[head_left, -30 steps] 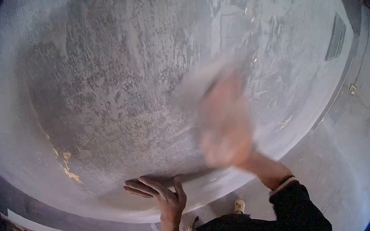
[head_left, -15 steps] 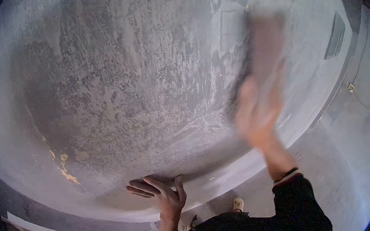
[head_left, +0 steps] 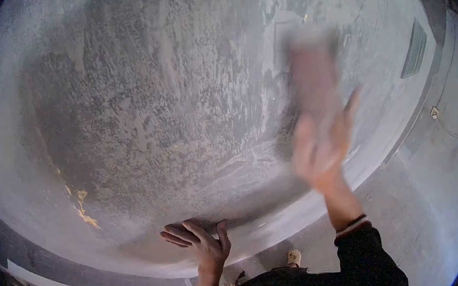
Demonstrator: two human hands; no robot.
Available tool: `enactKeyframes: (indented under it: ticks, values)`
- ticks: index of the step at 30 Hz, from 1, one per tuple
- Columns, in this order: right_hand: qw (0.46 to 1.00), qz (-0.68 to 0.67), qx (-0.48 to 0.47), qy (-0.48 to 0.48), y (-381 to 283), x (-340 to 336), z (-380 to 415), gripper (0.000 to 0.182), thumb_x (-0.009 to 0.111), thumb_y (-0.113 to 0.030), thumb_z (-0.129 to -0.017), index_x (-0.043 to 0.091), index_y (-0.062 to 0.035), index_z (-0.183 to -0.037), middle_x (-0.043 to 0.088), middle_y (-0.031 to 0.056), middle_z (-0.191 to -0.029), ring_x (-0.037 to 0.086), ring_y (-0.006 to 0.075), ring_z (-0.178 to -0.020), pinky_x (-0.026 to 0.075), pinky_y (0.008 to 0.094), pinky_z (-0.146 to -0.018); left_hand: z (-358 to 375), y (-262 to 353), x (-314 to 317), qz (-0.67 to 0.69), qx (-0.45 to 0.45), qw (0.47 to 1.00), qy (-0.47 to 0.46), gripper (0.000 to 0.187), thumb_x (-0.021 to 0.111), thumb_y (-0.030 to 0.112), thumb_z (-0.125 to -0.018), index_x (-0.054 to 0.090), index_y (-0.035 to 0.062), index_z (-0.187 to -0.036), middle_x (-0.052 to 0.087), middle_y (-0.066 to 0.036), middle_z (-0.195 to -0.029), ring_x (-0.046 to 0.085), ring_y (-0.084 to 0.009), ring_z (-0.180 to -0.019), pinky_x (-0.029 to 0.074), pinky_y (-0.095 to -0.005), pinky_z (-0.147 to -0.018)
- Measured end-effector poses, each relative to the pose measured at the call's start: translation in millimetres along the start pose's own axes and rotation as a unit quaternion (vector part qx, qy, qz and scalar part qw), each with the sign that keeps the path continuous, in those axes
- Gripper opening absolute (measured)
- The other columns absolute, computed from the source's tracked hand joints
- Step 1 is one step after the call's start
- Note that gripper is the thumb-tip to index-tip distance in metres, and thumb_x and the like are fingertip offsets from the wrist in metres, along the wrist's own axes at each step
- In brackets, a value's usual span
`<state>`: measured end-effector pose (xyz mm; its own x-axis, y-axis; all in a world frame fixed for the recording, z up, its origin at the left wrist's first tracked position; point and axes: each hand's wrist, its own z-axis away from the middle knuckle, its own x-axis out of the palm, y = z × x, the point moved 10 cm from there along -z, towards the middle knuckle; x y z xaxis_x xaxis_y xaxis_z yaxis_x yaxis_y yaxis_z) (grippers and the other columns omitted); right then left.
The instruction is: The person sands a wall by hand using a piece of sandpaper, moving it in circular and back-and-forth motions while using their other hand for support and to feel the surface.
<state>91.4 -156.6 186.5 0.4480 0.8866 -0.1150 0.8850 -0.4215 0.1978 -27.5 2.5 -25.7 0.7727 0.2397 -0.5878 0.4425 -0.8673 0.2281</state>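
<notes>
A large curved panel (head_left: 168,104), mottled grey and white, spreads across most of the view. My right hand (head_left: 323,155) grips a long reddish-brown sanding block (head_left: 314,76) against the panel's right side; both are smeared by motion, and the block's underside is hidden. Near the bottom edge of the panel, my left hand (head_left: 208,244) rests on the surface with its fingers spread and holds nothing. Yellowish marks (head_left: 84,210) show through at the panel's lower left.
A slotted rectangular vent (head_left: 414,48) is set in the panel's right side. On the floor at the right, a thin cable (head_left: 453,131) runs from a small light-coloured piece (head_left: 434,113). My shoe (head_left: 293,257) shows below the panel.
My right hand and the sanding block have moved a little down and to the left across the panel. The left hand stays in nearly the same place.
</notes>
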Motion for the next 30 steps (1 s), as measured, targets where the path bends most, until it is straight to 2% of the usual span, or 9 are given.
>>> enactKeyframes:
  ticks: [5,8,11,16,20,24,27,28,30]
  values:
    - [0.998,-0.056,0.029,-0.018,-8.2,10.8,36.7,0.051,0.029,-0.025,-0.092,0.024,0.0055,-0.133,0.029,0.0291,-0.133,0.03,0.0367,-0.126,0.009,0.0616,-0.103,1.6,0.4,2.0,0.016,-0.031,0.999,0.0,0.092,0.053,0.04,-0.082,-0.008,-0.0037,-0.136,-0.017,-0.04,-0.133,-0.016,-0.0585,-0.121,-0.005,-0.0691,-0.092]
    - [0.98,-0.168,0.04,-0.098,-12.7,23.8,31.4,0.05,0.048,-0.014,-0.08,0.04,0.0055,-0.125,0.04,0.0246,-0.129,0.035,0.0391,-0.123,0.007,0.0578,-0.102,1.3,3.8,7.7,0.001,-0.008,1.0,0.001,0.09,0.052,0.041,-0.082,-0.006,-0.0049,-0.135,-0.017,-0.041,-0.132,-0.016,-0.0613,-0.119,-0.005,-0.0708,-0.09]
    - [0.919,-0.079,0.377,-0.09,72.7,28.0,5.5,0.056,0.026,-0.037,-0.092,0.035,0.0076,-0.126,0.046,0.0288,-0.117,0.044,0.0271,-0.116,0.028,0.0458,-0.099,1.7,9.0,11.0,0.003,0.001,1.0,-0.008,0.09,0.052,0.041,-0.082,-0.003,-0.0064,-0.134,-0.016,-0.043,-0.13,-0.015,-0.0649,-0.116,-0.004,-0.0731,-0.087]
    - [0.978,-0.173,0.003,-0.119,-34.0,22.0,4.5,0.035,0.051,-0.009,-0.081,0.05,0.0075,-0.111,0.046,0.0302,-0.119,0.043,0.0478,-0.111,0.03,0.0542,-0.094,6.4,5.6,8.9,0.0,0.002,1.0,-0.014,0.09,0.054,0.041,-0.081,-0.002,-0.0084,-0.133,-0.015,-0.045,-0.128,-0.014,-0.0665,-0.115,-0.004,-0.0742,-0.086]
    - [0.904,-0.067,0.331,-0.263,86.9,39.7,25.6,0.04,0.044,-0.03,-0.088,0.049,0.0064,-0.104,0.054,0.0151,-0.081,0.054,0.0237,-0.074,0.044,0.0313,-0.072,2.3,13.5,6.9,0.01,-0.007,1.0,-0.009,0.092,0.056,0.039,-0.08,-0.002,-0.0096,-0.133,-0.013,-0.045,-0.129,-0.014,-0.0644,-0.117,-0.002,-0.0732,-0.088]
    - [0.969,-0.166,-0.113,-0.145,-52.9,22.4,35.7,0.033,0.05,-0.013,-0.081,0.055,0.0027,-0.11,0.05,0.0195,-0.122,0.043,0.0324,-0.119,0.032,0.0442,-0.097,-6.9,20.5,-1.4,0.013,-0.01,1.0,-0.02,0.094,0.057,0.039,-0.08,-0.003,-0.0084,-0.134,-0.012,-0.045,-0.129,-0.013,-0.0643,-0.117,0.0,-0.0732,-0.088]
    - [0.997,-0.053,-0.044,0.029,13.5,-6.8,-26.2,0.031,0.048,-0.014,-0.081,0.058,0.0003,-0.107,0.052,0.0192,-0.119,0.046,0.0329,-0.114,0.033,0.0449,-0.095,-5.1,19.9,1.2,-0.011,0.017,1.0,-0.013,0.093,0.055,0.041,-0.081,-0.004,-0.0069,-0.135,-0.012,-0.045,-0.13,-0.012,-0.064,-0.117,0.0,-0.0728,-0.088]
    - [0.93,-0.135,0.313,-0.134,94.9,23.3,9.6,0.047,0.049,-0.02,-0.085,0.042,0.0084,-0.121,0.043,0.0238,-0.127,0.043,0.0311,-0.119,0.03,0.0414,-0.1,-7.8,21.6,2.4,-0.014,0.022,1.0,-0.011,0.093,0.055,0.041,-0.081,-0.004,-0.0069,-0.135,-0.012,-0.045,-0.13,-0.012,-0.064,-0.117,0.0,-0.0728,-0.088]
    - [0.973,-0.12,0.138,-0.141,40.8,28.0,2.6,0.049,0.05,-0.021,-0.084,0.04,0.0083,-0.123,0.043,0.0218,-0.128,0.041,0.0303,-0.121,0.025,0.0412,-0.102,-5.1,18.8,2.1,-0.015,0.0,1.0,-0.02,0.092,0.053,0.043,-0.082,-0.004,-0.0057,-0.135,-0.013,-0.044,-0.13,-0.012,-0.0639,-0.117,0.0,-0.0726,-0.089]
